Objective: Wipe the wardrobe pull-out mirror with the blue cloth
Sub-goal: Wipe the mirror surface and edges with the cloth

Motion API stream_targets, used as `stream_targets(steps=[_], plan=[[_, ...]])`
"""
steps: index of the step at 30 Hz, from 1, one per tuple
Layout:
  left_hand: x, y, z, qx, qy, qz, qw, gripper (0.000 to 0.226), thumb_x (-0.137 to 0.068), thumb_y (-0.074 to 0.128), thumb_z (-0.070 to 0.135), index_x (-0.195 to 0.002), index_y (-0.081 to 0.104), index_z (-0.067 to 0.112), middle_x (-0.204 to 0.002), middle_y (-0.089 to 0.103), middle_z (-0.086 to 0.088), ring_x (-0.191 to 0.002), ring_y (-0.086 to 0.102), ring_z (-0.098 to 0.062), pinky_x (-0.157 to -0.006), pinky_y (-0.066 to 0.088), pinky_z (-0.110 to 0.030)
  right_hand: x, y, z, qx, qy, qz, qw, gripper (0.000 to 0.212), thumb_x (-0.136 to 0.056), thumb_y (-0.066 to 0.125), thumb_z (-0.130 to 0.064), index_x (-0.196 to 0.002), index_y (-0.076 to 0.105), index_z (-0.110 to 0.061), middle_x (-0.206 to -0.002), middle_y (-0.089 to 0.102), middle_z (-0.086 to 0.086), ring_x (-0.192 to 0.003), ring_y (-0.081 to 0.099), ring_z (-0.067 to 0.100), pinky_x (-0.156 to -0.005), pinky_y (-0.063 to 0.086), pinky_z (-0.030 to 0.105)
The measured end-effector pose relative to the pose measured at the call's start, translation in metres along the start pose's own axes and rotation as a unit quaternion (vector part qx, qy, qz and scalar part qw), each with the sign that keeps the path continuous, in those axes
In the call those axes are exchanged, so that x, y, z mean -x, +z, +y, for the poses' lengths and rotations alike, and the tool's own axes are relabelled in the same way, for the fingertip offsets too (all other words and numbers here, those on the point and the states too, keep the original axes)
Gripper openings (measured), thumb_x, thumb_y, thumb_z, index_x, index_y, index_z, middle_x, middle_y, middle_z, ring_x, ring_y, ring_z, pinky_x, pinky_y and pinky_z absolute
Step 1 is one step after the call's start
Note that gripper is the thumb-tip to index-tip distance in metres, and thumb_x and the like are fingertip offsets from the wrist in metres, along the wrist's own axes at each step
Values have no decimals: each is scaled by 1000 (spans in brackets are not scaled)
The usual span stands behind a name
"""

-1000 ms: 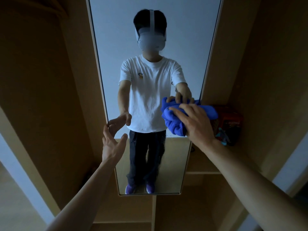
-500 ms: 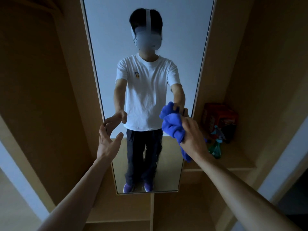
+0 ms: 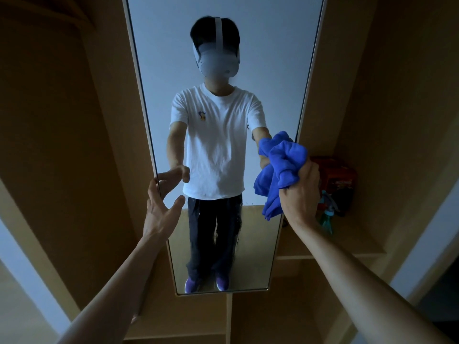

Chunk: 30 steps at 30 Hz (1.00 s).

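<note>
Blue cloth (image 3: 278, 170) in right grip (image 3: 301, 192), before mirror (image 3: 161, 70)

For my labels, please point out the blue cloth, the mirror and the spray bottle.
blue cloth (image 3: 283, 160), head view, on its bunched upper folds.
mirror (image 3: 273, 70), head view, on bare glass at upper right.
spray bottle (image 3: 325, 220), head view, on its teal body.

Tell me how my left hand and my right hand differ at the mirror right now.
The left hand is spread with straight fingers and holds nothing; the right hand is curled round the bunched blue cloth. The left hand's fingertips meet the mirror at its left edge; the right hand is by the right edge, with the cloth in front of the glass. Both are bare and stretched out toward the mirror.
</note>
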<state>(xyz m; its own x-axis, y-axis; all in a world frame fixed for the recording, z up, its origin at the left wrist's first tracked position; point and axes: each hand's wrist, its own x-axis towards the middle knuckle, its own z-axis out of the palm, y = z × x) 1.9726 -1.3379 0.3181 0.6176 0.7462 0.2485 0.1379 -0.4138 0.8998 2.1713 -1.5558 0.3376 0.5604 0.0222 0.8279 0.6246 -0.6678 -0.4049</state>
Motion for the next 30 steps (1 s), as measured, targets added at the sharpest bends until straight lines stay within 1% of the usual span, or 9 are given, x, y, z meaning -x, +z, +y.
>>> stream_targets(steps=[4,9,12,15,19,21,24,27,30], plan=[[-3,-4,-7,1,21,-8,1000,87,-81,56,45,-156,18,26,-158,40,-5,-144,43,-25,-110,41,-62,5,4,-9,-2,4,26,1000,35,-97,62,-22,-114,59,8,-100,59,20,-86,61,32,-68,56,36],[-5,-9,-14,12,58,-19,998,81,-82,57,37,-154,22,28,-155,44,0,-144,42,-17,-111,42,-58,11,4,-18,-35,13,24,999,39,-98,60,-25,-116,57,9,-102,59,23,-87,61,36,-66,56,39],[-7,-12,-19,15,62,-29,998,82,-78,56,29,-154,23,31,-156,44,1,-145,41,-17,-111,41,-55,19,8,-29,-73,20,3,997,35,-94,66,-14,-116,56,12,-102,58,25,-85,61,36,-63,57,41],[-8,-18,-21,19,62,-46,997,86,-74,54,25,-154,23,33,-157,43,5,-147,38,-15,-112,39,-53,27,16,-46,-84,15,-37,996,33,-95,63,-18,-115,57,9,-101,57,22,-83,61,33,-61,54,38],[-7,-25,-22,45,86,-72,993,86,-75,53,18,-154,25,36,-158,40,14,-150,31,-8,-118,32,-55,48,28,-80,-151,45,-112,981,53,-82,55,-22,-132,44,-8,-129,49,12,-105,58,32,-78,51,37],[-8,-29,-22,50,76,-81,993,86,-76,50,15,-154,23,42,-162,35,14,-152,27,-10,-119,30,-55,55,34,-98,-166,29,-125,978,53,-78,49,-26,-129,46,-11,-123,49,2,-100,57,28,-79,52,37],[-10,-33,-23,55,50,-95,993,83,-77,45,21,-149,24,55,-164,29,16,-152,26,-14,-111,35,-47,60,42,-124,-198,24,-144,969,40,-88,38,-37,-116,50,-11,-107,55,8,-89,59,25,-66,56,44],[-14,-38,-25,65,44,-104,991,80,-80,38,28,-156,21,47,-166,26,14,-153,24,-14,-115,32,-46,72,50,-150,-197,4,-133,971,46,-99,51,-30,-138,44,-7,-120,52,10,-105,58,26,-75,56,43],[-16,-41,-26,62,35,-113,991,74,-85,32,39,-158,19,46,-166,28,11,-151,29,-16,-115,35,-46,83,57,-176,-192,-9,-144,971,51,-102,56,-27,-144,41,-4,-122,52,12,-105,59,26,-79,57,39]])
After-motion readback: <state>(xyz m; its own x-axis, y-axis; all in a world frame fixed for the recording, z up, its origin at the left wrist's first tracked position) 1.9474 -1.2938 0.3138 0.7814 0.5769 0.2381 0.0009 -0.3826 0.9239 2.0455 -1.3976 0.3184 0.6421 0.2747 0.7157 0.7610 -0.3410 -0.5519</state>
